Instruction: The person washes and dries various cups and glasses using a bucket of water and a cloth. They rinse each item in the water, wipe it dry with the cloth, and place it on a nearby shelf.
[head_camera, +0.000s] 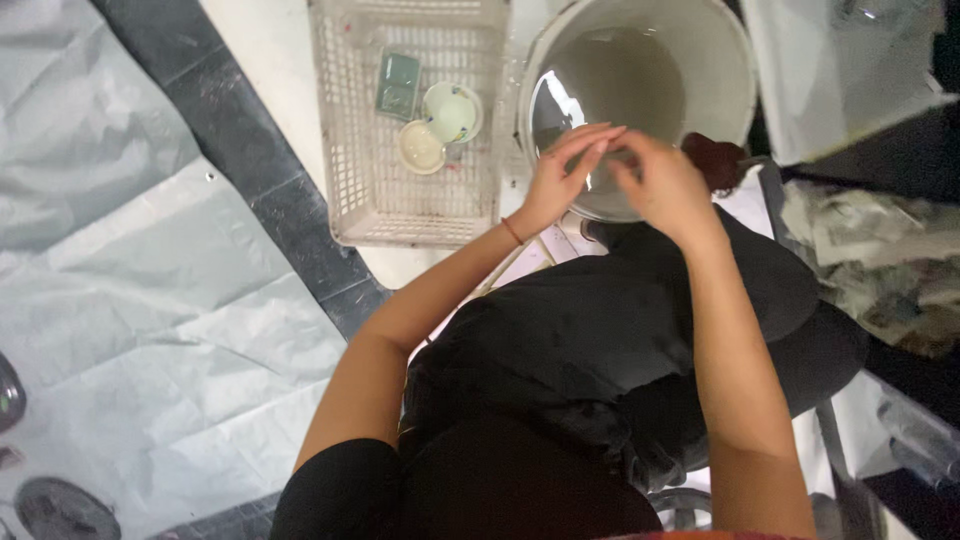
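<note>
1. Sheeting (130, 290), grey and crinkled, covers the floor at far left.
2. Basket (352, 190): white plastic lattice holding a square green dish (397, 83) and two round pale cups (440, 125), likely stacked there to drain.
3. Left hand (560, 180) and right hand (665, 185) meet fingertip to fingertip over the bucket; whether they pinch anything, cannot tell.
4. Bucket (720, 70): white, round, murky water, directly under both hands.

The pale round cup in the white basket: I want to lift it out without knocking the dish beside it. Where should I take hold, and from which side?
Grip the round cup by its rim, coming straight down from above. It seems to sit mouth up, so the rim is exposed. Put your fingers on the far and right edges: the small round dish touches its near-left side, and the square green piece lies to its left. The basket walls likely block a sideways approach.
</note>
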